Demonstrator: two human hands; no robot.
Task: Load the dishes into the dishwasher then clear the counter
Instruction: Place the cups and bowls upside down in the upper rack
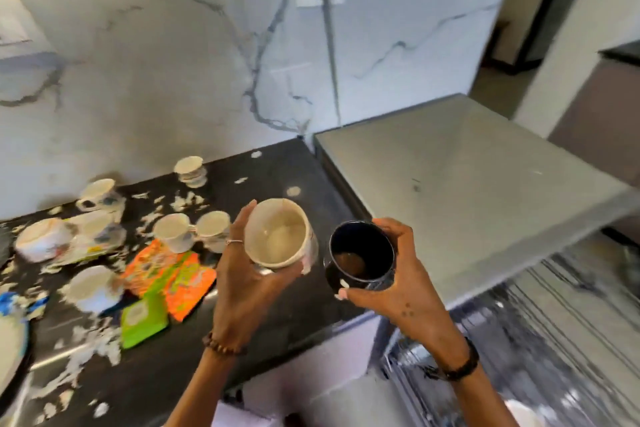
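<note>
Currently both hands hold cups in the air above the table's (pixel 284 333) front edge. Left hand (pixel 242 274) wraps a cream cup (pixel 280 236) from below and the side; right hand (pixel 408 284) grips a dark cup (pixel 362 255) round its wall. Both mouths tilt up toward the camera, long axes roughly upright, leaning slightly. Dark cup shows brown residue at the bottom; likely drips if tipped. Judgement: ceramic, stiff, light, breakable, possibly slick glaze; a full wrap round the body suits better than a rim pinch. More cups (pixel 173 230) and bright packets (pixel 173 274) sit on the littered table to the left. Dishwasher rack (pixel 519 340) lies lower right, blurred.
</note>
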